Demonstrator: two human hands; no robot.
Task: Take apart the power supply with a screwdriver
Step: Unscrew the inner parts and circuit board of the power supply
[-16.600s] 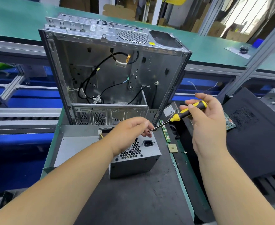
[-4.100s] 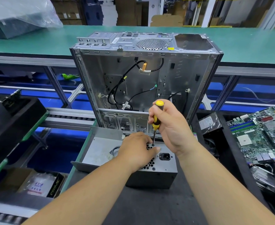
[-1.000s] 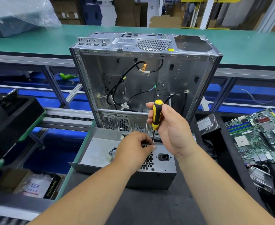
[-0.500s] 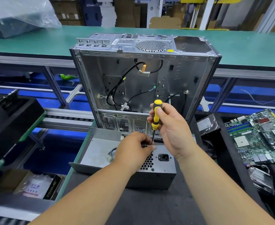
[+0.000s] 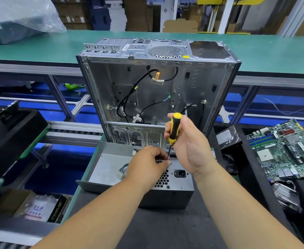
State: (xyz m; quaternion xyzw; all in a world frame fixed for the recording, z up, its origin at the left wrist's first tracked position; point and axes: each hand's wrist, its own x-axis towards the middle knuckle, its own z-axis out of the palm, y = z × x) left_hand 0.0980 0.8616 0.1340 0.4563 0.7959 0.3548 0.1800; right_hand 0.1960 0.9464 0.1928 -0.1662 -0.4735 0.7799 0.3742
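A grey metal power supply (image 5: 176, 193) lies on the dark mat, its honeycomb vent and power socket facing up. My right hand (image 5: 189, 146) grips a yellow-and-black screwdriver (image 5: 174, 130) upright, with the tip down at the unit's top face by the vent. My left hand (image 5: 147, 166) rests on the vent with fingers curled, pinching at the screwdriver's tip; what it pinches is hidden. The unit's grey cover (image 5: 108, 169) lies open to the left, with white connectors on it.
An empty computer case (image 5: 158, 90) with loose black cables stands right behind the power supply. A motherboard (image 5: 282, 150) and a hard drive (image 5: 226, 137) lie at right. A black tray (image 5: 9, 133) sits at left, a cardboard box (image 5: 39, 209) below it.
Almost nothing has moved over the last second; my right hand has shifted slightly on the screwdriver's handle while the tip stays at the same spot by my left fingers.
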